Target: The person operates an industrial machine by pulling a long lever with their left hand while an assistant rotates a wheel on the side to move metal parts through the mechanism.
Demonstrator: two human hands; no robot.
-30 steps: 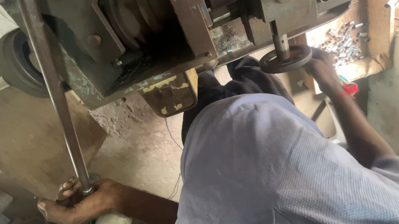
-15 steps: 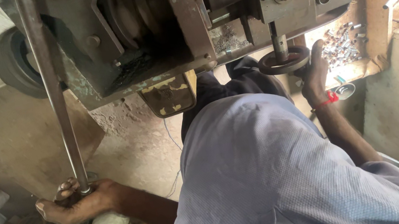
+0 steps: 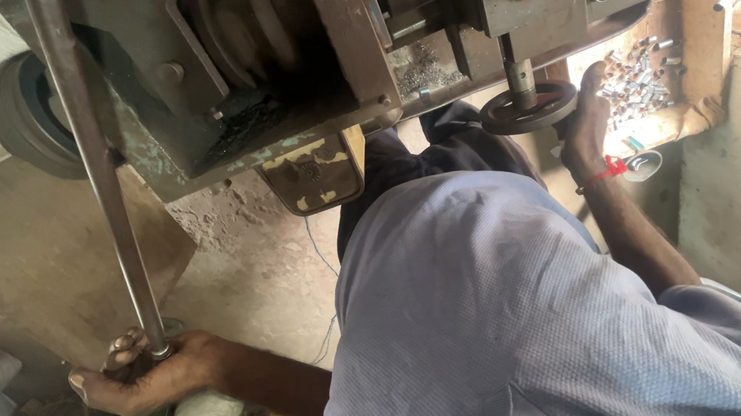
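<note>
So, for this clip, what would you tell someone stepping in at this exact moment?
Left hand: grip closed around the lower end of the long metal rod that runs up to the machine.
Right hand: resting on the rim of the small handwheel under the machine head.
Small metal parts lie piled in the tray to the right.
How far the work has got can't be told.

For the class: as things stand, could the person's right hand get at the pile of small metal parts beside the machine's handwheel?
Probably yes: the right hand rests at the handwheel, and the metal parts lie just beyond it with nothing visible between.

Upright steel rod [image 3: 104, 184] — dark handwheel [image 3: 529, 107] (horizontal)
</note>
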